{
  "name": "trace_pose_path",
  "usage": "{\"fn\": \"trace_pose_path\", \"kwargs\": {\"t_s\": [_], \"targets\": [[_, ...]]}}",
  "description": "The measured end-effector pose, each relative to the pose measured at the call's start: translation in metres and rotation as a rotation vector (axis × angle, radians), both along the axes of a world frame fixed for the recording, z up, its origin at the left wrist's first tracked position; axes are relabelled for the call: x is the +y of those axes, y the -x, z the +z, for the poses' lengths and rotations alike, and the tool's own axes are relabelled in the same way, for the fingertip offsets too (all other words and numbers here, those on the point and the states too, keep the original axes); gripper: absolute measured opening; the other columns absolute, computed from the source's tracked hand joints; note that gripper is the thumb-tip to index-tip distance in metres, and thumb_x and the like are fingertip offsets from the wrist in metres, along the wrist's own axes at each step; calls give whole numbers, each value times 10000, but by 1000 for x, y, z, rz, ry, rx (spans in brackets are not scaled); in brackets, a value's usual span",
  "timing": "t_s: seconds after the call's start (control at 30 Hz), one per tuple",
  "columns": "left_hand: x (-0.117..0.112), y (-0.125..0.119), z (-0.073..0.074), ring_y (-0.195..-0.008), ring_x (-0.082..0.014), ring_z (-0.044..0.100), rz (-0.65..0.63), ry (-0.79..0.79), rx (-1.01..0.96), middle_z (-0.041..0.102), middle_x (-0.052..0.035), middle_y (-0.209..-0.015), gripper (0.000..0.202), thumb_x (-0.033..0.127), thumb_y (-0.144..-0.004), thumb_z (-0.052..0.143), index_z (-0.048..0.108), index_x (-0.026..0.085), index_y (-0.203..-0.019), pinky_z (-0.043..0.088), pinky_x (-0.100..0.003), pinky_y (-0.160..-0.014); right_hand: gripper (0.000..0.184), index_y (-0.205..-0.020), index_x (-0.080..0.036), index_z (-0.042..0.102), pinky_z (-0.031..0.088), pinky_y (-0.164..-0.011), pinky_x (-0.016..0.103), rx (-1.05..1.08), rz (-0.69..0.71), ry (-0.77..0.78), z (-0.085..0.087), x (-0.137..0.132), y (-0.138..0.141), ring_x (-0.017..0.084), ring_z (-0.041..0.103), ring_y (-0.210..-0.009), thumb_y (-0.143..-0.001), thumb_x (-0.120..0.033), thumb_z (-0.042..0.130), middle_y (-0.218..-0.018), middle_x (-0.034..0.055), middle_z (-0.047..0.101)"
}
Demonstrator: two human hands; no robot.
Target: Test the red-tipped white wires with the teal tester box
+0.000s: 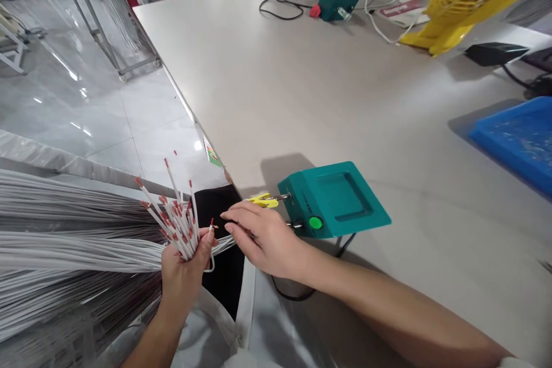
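My left hand [186,276] is closed around a bundle of white cables [183,230] whose ends show red tips and fan upward. One cable end with a red tip [211,222] stands apart from the others at my left thumb. Just to its right is my right hand [269,238], its thumb and forefinger a little apart with nothing visible between them. The other fingers of that hand are partly hidden. Behind it on the table sits a green tester box [340,198] with a round green button and a yellow clip [265,200] at its left side.
Long white cables [77,250] lie in thick rows at the left, beside the table [388,115]. A blue tray [521,138] is at the right edge. Farther back are a second green box [338,2], a yellow plastic stand [474,0] and a black cord [280,4].
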State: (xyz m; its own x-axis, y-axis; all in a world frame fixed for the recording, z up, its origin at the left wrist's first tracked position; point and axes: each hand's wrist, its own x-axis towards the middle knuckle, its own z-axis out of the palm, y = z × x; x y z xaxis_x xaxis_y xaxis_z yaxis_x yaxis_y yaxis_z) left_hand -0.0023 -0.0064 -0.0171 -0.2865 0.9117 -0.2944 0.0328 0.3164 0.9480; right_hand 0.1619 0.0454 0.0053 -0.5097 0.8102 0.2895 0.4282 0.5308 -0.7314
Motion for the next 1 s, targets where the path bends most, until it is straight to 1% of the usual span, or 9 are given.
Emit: {"fn": "trace_pose_path", "kwargs": {"t_s": [0.07, 0.17, 0.23, 0.33, 0.47, 0.57, 0.7, 0.9, 1.0], "targets": [[0, -2, 3, -416, -71, 397, -36, 0, 15, 488, 30, -458, 234, 371, -721, 660, 681, 138, -713, 327, -180, -389, 203, -999, -139, 591, 475, -747, 278, 66, -6, 88, 0, -1, 2, 163, 586, -871, -863, -206, 456, -959, 96, 636], [0, -4, 8, -417, -78, 389, -118, 17, 64, 454, 37, -445, 255, 379, -724, 648, 691, 129, -749, 324, -186, -390, 136, -892, -153, 625, 466, -630, 232, 118, -4, 189, 0, -2, 6, 130, 590, -725, -824, -206, 520, -840, 62, 652], [1, -6, 10, -419, -79, 375, -147, 26, 107, 438, 39, -444, 259, 379, -719, 648, 695, 125, -739, 312, -190, -389, 110, -782, -158, 631, 444, -586, 211, 138, -19, 215, -1, -2, 8, 110, 573, -652, -808, -177, 525, -743, 37, 642], [0, -8, 10, -437, -83, 373, -148, 11, 134, 437, 36, -458, 251, 371, -714, 651, 696, 124, -714, 311, -195, -400, 164, -697, -157, 613, 433, -586, 205, 158, -35, 200, -1, -3, 10, 105, 563, -640, -805, -143, 492, -677, 26, 623], [-3, -10, 7, -425, -81, 371, -131, 8, 48, 436, 38, -453, 263, 376, -738, 631, 694, 121, -755, 300, -197, -392, 156, -702, -149, 608, 438, -566, 208, 228, -55, 242, -3, -4, 13, 106, 557, -628, -799, -143, 486, -674, 26, 610], [-6, -10, 5, -418, -80, 385, -54, -4, -36, 457, 37, -455, 249, 372, -733, 643, 684, 128, -766, 298, -197, -388, 155, -704, -152, 613, 443, -551, 202, 294, -75, 322, -6, -5, 16, 103, 561, -628, -801, -149, 493, -676, 22, 615], [-5, -10, 6, -415, -74, 402, 35, -13, -78, 536, 19, -515, 222, 355, -704, 677, 672, 136, -744, 307, -198, -388, 145, -702, -149, 603, 411, -484, 182, 272, -99, 366, -9, -7, 16, 84, 519, -555, -797, -165, 495, -652, 11, 592], [-3, -9, 11, -416, -77, 395, 3, 17, -59, 467, 45, -448, 231, 362, -718, 665, 669, 133, -750, 302, -196, -401, 115, -859, -154, 591, 431, -500, 191, 317, -112, 427, -6, -9, 16, 79, 511, -568, -809, -243, 539, -777, 28, 609], [-4, -9, 11, -411, -78, 386, -36, 44, -34, 443, 49, -432, 252, 369, -728, 654, 676, 122, -778, 287, -197, -396, 119, -885, -157, 586, 435, -488, 184, 347, -137, 388, -6, -8, 16, 73, 510, -564, -780, -212, 576, -815, 35, 609]]}}
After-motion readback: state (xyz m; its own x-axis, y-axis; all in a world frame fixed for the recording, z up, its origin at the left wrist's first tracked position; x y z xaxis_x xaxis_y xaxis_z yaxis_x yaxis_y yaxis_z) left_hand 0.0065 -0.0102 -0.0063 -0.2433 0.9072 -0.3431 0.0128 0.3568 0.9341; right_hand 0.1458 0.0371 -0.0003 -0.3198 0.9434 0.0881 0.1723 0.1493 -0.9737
